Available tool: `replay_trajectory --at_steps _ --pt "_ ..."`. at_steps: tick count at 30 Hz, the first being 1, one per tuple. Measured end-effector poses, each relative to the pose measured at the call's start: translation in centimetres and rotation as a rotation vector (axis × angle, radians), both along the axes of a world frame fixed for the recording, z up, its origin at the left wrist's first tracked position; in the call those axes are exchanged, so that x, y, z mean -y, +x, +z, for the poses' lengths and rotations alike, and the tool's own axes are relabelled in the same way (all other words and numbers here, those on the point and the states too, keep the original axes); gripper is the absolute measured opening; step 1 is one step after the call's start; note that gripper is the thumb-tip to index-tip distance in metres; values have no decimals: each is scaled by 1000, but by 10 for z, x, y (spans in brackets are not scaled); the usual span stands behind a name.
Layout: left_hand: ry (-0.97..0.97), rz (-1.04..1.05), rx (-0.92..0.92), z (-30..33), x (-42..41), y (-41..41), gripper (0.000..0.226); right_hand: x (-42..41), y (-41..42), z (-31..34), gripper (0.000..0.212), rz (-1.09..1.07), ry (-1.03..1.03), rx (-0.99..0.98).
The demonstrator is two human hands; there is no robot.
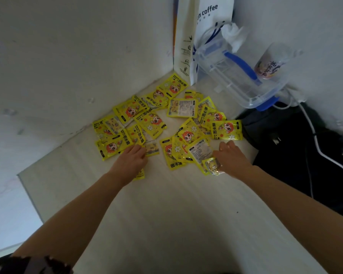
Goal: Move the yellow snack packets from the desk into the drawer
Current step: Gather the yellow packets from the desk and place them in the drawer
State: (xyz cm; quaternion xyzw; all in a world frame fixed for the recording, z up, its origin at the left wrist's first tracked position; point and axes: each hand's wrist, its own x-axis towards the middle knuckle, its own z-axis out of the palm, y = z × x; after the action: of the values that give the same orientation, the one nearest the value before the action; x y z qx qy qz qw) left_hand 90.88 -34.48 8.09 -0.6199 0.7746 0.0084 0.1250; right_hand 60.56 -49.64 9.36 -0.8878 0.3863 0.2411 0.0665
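Observation:
Several yellow snack packets (pixel 152 119) with orange cartoon faces lie scattered in the far corner of the pale wooden desk (pixel 166 214). My left hand (pixel 132 161) lies palm down over a packet at the left cluster's near edge, and a yellow corner (pixel 139 175) pokes out under the wrist. My right hand (pixel 231 158) rests at the right cluster's near edge, fingers touching a packet (pixel 198 153) with its white back up. A small shiny gold packet (pixel 213 166) sits under the thumb side. No drawer is in view.
A clear plastic box with blue clips (pixel 238 76) stands at the back right beside a white coffee paper bag (pixel 196 36) and a printed cup (pixel 269 62). A black bag with white cables (pixel 297 147) fills the right side. White walls close the corner.

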Motion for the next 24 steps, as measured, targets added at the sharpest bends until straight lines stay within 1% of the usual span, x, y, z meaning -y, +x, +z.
replay_trajectory --at_steps 3,6,8,11,14,16,19,22,24 --pt "3 6 -22 1 0 2 29 -7 6 4 40 -19 89 54" --pt "-4 16 -105 -1 -1 5 23 -14 12 7 36 -37 156 130" --pt "8 67 -198 -1 -2 6 18 -16 15 5 41 -105 231 206" --pt "29 277 -340 7 -1 9 11 -12 20 3 47 -244 308 284" --pt "-5 482 -436 15 0 22 19 -6 24 -1 54 -359 316 310" --pt "-17 596 -496 18 0 35 23 -3 26 -6 57 -379 301 305" --pt "-3 771 -520 20 3 58 30 0 32 -10 57 -426 277 273" --pt "-44 894 -538 21 14 74 35 0 37 -11 56 -480 256 238" --pt "-79 956 -576 22 25 83 33 -2 39 -13 57 -510 243 241"
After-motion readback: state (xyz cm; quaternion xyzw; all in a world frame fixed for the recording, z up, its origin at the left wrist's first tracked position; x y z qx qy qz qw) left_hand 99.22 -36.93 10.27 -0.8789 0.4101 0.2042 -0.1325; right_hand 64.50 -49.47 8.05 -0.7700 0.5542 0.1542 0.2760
